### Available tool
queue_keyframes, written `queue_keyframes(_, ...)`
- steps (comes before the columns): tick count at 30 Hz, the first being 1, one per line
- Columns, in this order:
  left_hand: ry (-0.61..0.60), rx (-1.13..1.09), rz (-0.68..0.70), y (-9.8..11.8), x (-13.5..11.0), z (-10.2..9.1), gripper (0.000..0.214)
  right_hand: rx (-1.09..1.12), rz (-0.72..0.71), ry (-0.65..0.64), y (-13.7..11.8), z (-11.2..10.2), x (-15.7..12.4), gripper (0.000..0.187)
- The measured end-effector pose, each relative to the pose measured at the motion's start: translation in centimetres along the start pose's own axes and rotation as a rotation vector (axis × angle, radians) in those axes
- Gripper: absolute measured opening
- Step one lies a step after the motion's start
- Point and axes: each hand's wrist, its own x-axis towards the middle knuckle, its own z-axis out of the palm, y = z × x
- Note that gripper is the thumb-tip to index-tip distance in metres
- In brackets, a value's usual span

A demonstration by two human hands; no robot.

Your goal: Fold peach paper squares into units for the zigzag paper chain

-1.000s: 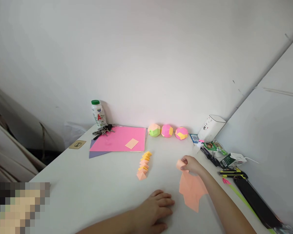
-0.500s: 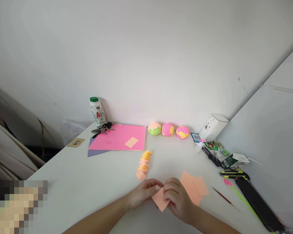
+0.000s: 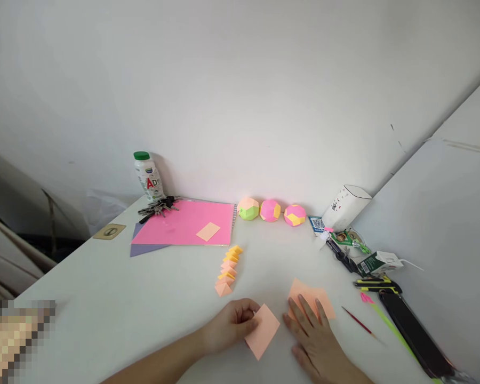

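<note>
A small peach sheet of paper (image 3: 265,332) is pinched at its left edge between the thumb and fingers of my left hand (image 3: 234,325). My right hand (image 3: 314,336) lies flat with its fingers spread over several loose peach sheets (image 3: 298,290) on the table. Its palm hides part of them. Beyond my left hand runs a row of folded paper pieces (image 3: 228,271) in peach and yellow-orange, overlapping one another.
A pink pad (image 3: 184,221) bears keys (image 3: 160,207) and a peach slip (image 3: 208,231). Along the wall stand a bottle (image 3: 149,178), three paper balls (image 3: 270,210) and a white holder (image 3: 346,208). At right lie a thin brush (image 3: 358,321), a cutter (image 3: 378,284) and a black case (image 3: 414,333).
My right hand has let go of the held paper and moved right onto the loose sheets, its fingers opening. My left hand keeps the paper. The view has shifted slightly.
</note>
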Motion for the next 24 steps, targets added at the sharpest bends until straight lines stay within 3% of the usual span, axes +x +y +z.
queue_keyframes(8,-0.006,-0.059,0.002,0.0,0.0,0.1,0.036,-0.059,0.14,-0.04,5.8,-0.2,3.9,0.052)
queue_keyframes(12,0.057,-0.095,-0.02,0.3,0.3,0.3,0.036,-0.087,0.153,0.039,6.7,-0.5,5.2,0.049)
queue_keyframes(15,0.135,-0.125,-0.025,0.6,0.5,0.5,0.039,-0.052,0.109,0.291,4.6,-0.7,6.0,0.044)
queue_keyframes(18,0.22,-0.175,-0.001,0.8,0.6,0.4,0.039,0.12,0.047,0.523,0.7,-0.4,7.1,0.046)
queue_keyframes(21,0.268,-0.244,0.026,0.7,0.8,0.3,0.037,0.336,-0.003,0.509,-2.9,0.6,8.3,0.043)
queue_keyframes(24,0.276,-0.292,0.04,0.6,0.8,0.2,0.036,0.528,-0.053,0.547,-4.3,1.7,9.0,0.043)
